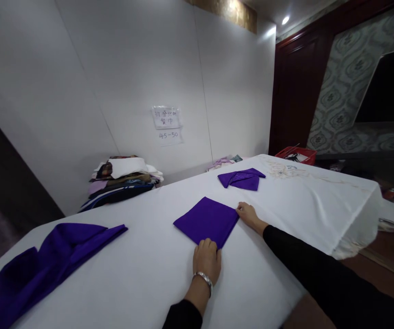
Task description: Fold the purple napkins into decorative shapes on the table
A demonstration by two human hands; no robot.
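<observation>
A purple cloth napkin [205, 220], folded into a flat square, lies on the white-covered table in front of me. My left hand [207, 261], with a silver bracelet at the wrist, has its fingers curled over the near corner. At the right corner, my right hand [248, 214] pinches the layered edge between thumb and fingers. Both thumbs are partly hidden. Behind the square lies another purple napkin [243, 179], loosely folded. A larger rumpled purple cloth [56, 260] stretches along the table's left side.
The white tablecloth [142, 278] hangs over the table's right edge. Folded clothes [121, 178] are stacked against the wall behind. A red basket [298, 154] stands past the far right corner. Paper signs [167, 125] hang on the wall.
</observation>
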